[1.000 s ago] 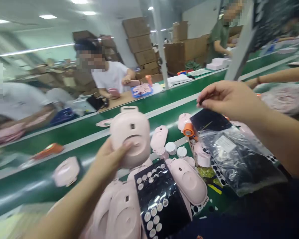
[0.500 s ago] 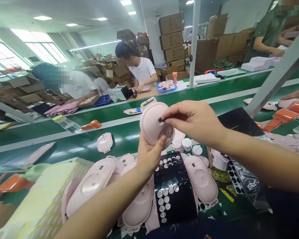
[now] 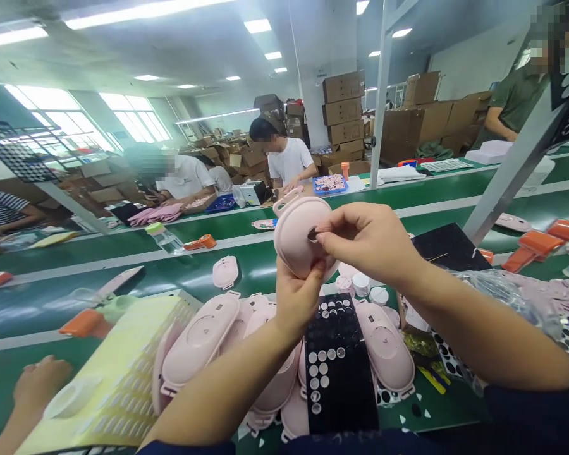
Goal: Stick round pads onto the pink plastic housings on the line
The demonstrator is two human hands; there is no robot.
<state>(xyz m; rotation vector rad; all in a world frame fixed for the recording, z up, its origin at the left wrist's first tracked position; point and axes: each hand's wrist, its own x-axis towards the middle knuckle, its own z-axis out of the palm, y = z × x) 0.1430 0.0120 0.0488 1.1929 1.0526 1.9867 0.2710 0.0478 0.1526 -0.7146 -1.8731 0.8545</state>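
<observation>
Left hand [image 3: 298, 296] grips pink case [image 3: 294, 237] from below, above table [image 3: 455, 409]; long axis tipped away, loop end [image 3: 287, 200] farther off. Right hand [image 3: 372, 237] pinches small dark piece [image 3: 312, 233] close against case's right-hand face; can't tell if seated. Case smooth, rounded, plastic-looking. Below: flat glossy black sheet [image 3: 344, 385], pale round stickers [image 3: 315, 382], oval pink cases [image 3: 389, 351] alongside.

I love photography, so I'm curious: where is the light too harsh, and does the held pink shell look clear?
In the head view, the windows and ceiling lights wash out; same view, the green belt shows pale glare; same view, the pink shell in the left hand has a clear outline, but the dark piece at the right hand is too small to make out.
</observation>
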